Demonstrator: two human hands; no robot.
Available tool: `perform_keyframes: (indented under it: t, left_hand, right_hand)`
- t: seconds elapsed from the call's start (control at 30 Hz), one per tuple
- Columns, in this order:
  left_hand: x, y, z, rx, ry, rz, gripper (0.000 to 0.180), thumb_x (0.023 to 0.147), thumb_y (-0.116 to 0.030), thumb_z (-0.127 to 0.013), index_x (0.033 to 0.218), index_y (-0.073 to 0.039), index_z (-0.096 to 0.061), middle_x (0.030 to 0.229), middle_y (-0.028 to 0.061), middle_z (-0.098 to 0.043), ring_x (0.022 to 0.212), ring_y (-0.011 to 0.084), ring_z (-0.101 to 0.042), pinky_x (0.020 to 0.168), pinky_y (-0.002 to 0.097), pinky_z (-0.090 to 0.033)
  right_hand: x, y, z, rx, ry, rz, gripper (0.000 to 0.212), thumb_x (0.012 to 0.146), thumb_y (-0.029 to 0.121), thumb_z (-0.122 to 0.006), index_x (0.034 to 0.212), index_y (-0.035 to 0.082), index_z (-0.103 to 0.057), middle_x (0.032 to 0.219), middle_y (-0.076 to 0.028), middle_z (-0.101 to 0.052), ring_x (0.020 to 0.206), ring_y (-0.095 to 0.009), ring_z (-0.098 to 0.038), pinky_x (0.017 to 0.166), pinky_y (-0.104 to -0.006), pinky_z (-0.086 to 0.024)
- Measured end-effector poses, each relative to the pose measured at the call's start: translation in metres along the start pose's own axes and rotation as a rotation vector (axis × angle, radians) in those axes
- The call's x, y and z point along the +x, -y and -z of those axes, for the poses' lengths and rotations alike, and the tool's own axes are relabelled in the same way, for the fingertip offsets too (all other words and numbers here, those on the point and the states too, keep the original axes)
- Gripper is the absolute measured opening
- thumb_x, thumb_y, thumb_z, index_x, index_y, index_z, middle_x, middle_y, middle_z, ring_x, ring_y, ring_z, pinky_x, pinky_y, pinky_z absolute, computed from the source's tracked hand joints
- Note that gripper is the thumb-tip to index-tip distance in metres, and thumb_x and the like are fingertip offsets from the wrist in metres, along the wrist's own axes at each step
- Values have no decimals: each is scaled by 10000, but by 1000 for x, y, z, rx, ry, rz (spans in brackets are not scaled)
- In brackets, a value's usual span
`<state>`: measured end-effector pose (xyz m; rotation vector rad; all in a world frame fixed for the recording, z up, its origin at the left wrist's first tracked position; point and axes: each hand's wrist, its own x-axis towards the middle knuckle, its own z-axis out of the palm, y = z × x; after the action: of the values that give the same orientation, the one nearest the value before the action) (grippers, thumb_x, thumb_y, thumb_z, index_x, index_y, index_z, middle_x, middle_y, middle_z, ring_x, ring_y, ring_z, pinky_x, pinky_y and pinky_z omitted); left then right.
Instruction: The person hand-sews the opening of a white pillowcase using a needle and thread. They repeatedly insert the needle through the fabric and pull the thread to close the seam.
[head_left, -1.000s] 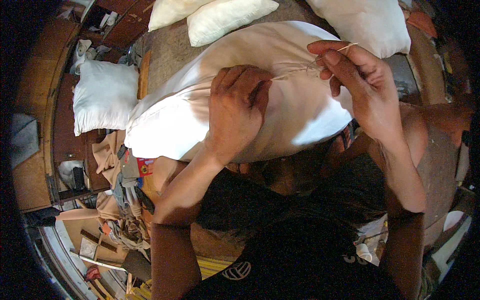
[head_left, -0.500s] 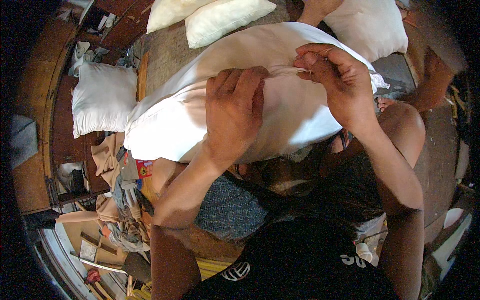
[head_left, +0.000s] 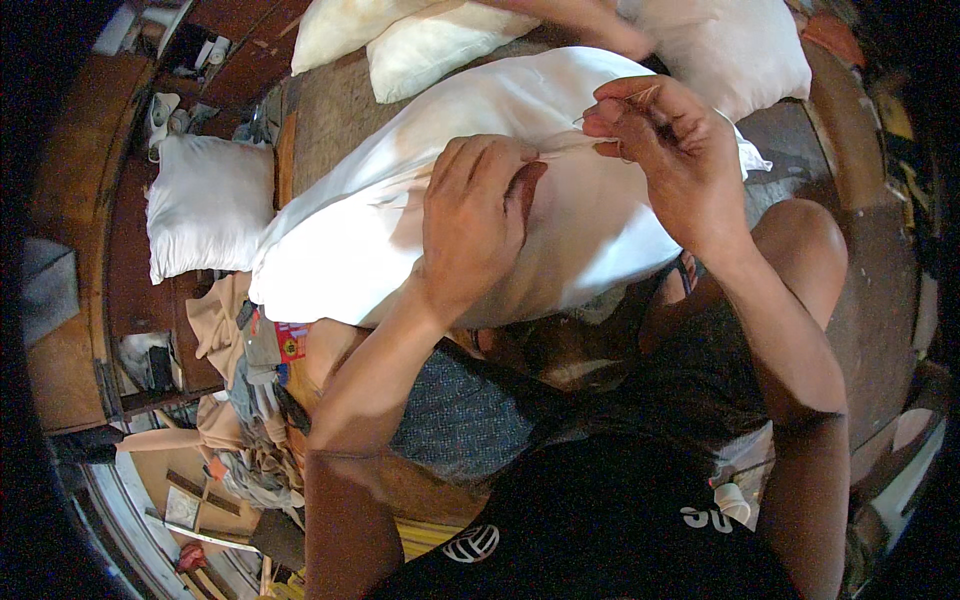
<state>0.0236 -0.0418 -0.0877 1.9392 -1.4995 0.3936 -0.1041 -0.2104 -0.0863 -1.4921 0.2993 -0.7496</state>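
Observation:
A large white pillow (head_left: 350, 255) lies across my lap, with a raised seam or fold running along its top. My left hand (head_left: 475, 215) is closed on the fabric at this fold, its fingertips partly hidden. Just right of it, my right hand (head_left: 690, 165) pinches a thin needle (head_left: 579, 122) whose tip pokes out past the fingers, close above the cloth. A fine thread (head_left: 645, 91) shows across the fingers of that hand.
Two cream pillows (head_left: 440, 50) lie at the far side of the wooden surface. Another white pillow (head_left: 210, 205) is at the left, and one (head_left: 745, 60) at the far right. A co-worker's arm (head_left: 600, 25) reaches in there. Crumpled cloths (head_left: 250, 440) lie at lower left.
My left hand has shifted slightly right along the fold. The needle tip now shows at my right fingertips. The co-worker's arm has come in further across the far side.

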Motion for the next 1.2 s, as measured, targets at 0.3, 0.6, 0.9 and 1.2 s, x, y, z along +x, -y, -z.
perform_keyframes:
  t: [0.3, 0.6, 0.9, 1.2]
  left_hand:
    - [-2, 0, 1, -132, 20, 147, 161, 839, 13, -737, 993, -30, -745, 982, 133, -714, 950, 347, -665, 853, 414, -538]
    - [2, -6, 11, -218, 80, 265, 126, 878, 23, -728, 994, -19, -751, 994, 127, -725, 928, 259, -698, 839, 335, -544]
    - [0, -5, 12, -216, 85, 238, 138, 882, 43, -695, 1007, -4, -728, 991, 134, -712, 933, 257, -694, 855, 334, -543]
    - [-2, -7, 14, -210, 94, 245, 144, 878, 44, -674, 1008, 4, -722, 997, 137, -705, 932, 262, -694, 850, 339, -540]
  right_hand:
    - [-1, -1, -2, -39, 11, 3, 208, 1056, 150, -651, 1097, -37, -735, 928, -65, -744, 839, -101, -666, 749, -253, -542]
    - [-5, 1, 1, -233, 137, 47, 264, 1070, 148, -638, 1184, -81, -704, 1068, -115, -763, 1007, -151, -726, 888, -290, -571]
    - [-9, -1, -2, -231, 132, 31, 209, 1057, 67, -635, 1158, -103, -704, 1042, -111, -764, 1019, -153, -719, 937, -284, -566]
    - [-11, -3, -1, -245, 164, 17, 178, 1056, 45, -622, 1134, -89, -709, 1039, -100, -763, 1003, -135, -707, 934, -275, -556]
